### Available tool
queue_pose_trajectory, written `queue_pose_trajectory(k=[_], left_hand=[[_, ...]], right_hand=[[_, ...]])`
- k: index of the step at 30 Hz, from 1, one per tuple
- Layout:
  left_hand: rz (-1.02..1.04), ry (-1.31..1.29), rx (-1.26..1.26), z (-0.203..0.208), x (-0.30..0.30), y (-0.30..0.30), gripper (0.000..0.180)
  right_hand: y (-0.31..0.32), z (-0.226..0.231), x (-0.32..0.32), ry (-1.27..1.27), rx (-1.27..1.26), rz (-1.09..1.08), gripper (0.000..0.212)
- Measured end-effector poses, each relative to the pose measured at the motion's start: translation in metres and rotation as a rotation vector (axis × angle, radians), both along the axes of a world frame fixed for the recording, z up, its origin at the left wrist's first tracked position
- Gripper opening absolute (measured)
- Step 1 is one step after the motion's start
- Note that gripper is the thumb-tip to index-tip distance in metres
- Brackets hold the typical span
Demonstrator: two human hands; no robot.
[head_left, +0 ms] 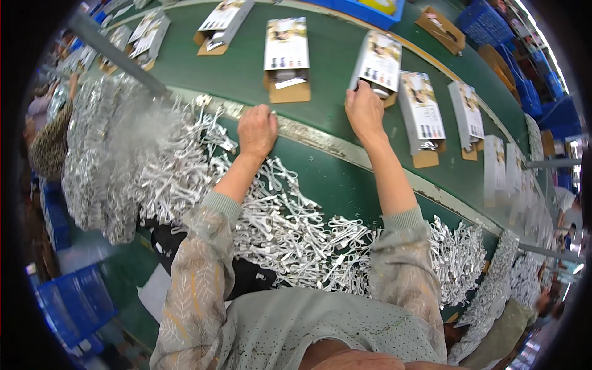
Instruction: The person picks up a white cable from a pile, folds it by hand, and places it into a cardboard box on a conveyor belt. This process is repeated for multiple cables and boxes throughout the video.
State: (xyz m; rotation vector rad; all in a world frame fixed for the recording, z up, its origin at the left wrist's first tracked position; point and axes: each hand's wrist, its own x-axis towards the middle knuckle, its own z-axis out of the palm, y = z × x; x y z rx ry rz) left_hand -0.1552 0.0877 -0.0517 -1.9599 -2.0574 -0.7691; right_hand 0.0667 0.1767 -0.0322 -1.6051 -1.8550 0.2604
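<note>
White printed box (381, 61) sits right of centre on the far green belt (333, 65), its near end against the curled fingers of the right hand (365, 112); I cannot tell whether they grip. Left hand (258, 131), loosely fisted, contents hidden, is at the pale rail (320, 143). Nearer, white cables (290, 231) lie heaped.

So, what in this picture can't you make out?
All in the head view:
- Left hand: its curled fingers hide whatever it may hold.
- Box at the right hand: the hand and the box's walls hide most of its inside.
- White cables: the right sleeve covers some.
- Boxes farther right: too blurred for detail.
- Blue bin: cut off by the top edge.
</note>
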Motion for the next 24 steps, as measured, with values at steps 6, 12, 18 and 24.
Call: queue_pose_trajectory(k=[6,12,18,24], left_hand=[[-0.014,-0.010,0.005,-0.001,0.003,0.004,0.012],[-0.002,-0.021,-0.003,-0.001,0.004,0.004,0.012],[-0.006,-0.010,-0.012,0.001,0.002,0.001,0.012],[-0.016,-0.011,-0.007,0.000,0.004,0.002,0.012]], right_hand=[[-0.113,0.026,-0.042,0.080,-0.513,0.584,0.026],[-0.126,0.028,-0.006,0.191,-0.699,0.516,0.020],[-0.066,0.022,0.005,0.130,-0.268,0.151,0.020],[-0.016,-0.015,0.012,-0.186,-0.084,-0.110,0.016]])
